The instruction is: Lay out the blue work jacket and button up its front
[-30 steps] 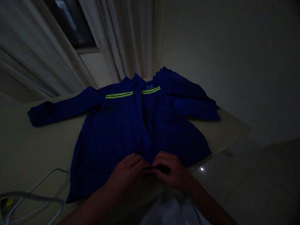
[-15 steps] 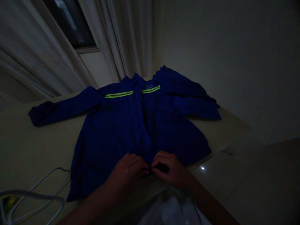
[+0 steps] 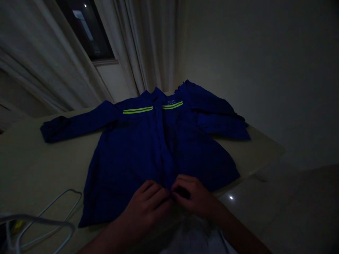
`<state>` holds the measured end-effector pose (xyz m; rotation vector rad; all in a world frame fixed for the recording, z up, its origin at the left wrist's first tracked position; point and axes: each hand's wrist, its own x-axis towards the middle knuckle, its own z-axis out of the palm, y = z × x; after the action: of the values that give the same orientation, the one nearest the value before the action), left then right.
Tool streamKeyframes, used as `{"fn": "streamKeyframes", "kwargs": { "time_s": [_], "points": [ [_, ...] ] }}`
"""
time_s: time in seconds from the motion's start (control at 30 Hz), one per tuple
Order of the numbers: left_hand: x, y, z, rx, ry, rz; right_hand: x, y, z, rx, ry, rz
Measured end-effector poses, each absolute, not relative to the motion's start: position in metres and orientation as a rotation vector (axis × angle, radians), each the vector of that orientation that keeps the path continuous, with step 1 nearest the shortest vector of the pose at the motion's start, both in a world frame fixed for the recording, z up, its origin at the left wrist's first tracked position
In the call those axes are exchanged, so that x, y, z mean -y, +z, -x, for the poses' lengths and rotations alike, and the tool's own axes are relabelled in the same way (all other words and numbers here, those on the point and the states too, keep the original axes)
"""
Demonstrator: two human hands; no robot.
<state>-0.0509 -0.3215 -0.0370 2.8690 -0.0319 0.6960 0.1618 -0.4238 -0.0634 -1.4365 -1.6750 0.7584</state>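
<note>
A dark blue work jacket (image 3: 127,151) lies spread front side up, collar away from me, with yellow-green stripes across its chest. Its left-hand sleeve reaches out over the table, while the right-hand one lies bent back beside the body. At the bottom of the front placket, my left hand (image 3: 149,203) pinches the hem edge. My right hand (image 3: 190,194) is closed on the hem just beside it, thumb and forefinger forming a loop. The fingertips of both hands nearly meet, and the exact bit of cloth or fastener between them is too dark to make out.
The jacket rests on a pale table (image 3: 31,165) whose right corner juts toward the wall. Looped white cable (image 3: 60,194) lies at the lower left, near a small yellow item (image 3: 18,225). Curtains (image 3: 156,46) and a dark window (image 3: 87,31) stand behind. Shiny floor (image 3: 286,208) shows at right.
The view has shifted slightly, so the jacket sits a little lower and further right. My left hand has turned a bit, its fingers now covering more of the hem; my right hand keeps its pinch.
</note>
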Motion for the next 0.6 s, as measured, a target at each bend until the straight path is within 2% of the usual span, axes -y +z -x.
{"fn": "streamKeyframes", "kwargs": {
  "time_s": [0.23, 0.43, 0.6],
  "points": [
    [0.333, -0.045, 0.059, 0.032, 0.915, -2.828, 0.407, -0.024, -0.169, 2.238, 0.72, 1.451],
    [0.339, -0.054, 0.063, -0.06, 1.067, -2.725, 0.388, 0.008, -0.17, 2.555, 0.51, 1.458],
    [0.34, -0.053, 0.062, -0.15, 1.026, -2.83, 0.373, 0.01, -0.165, 2.714, 0.321, 1.454]
  ]
}}
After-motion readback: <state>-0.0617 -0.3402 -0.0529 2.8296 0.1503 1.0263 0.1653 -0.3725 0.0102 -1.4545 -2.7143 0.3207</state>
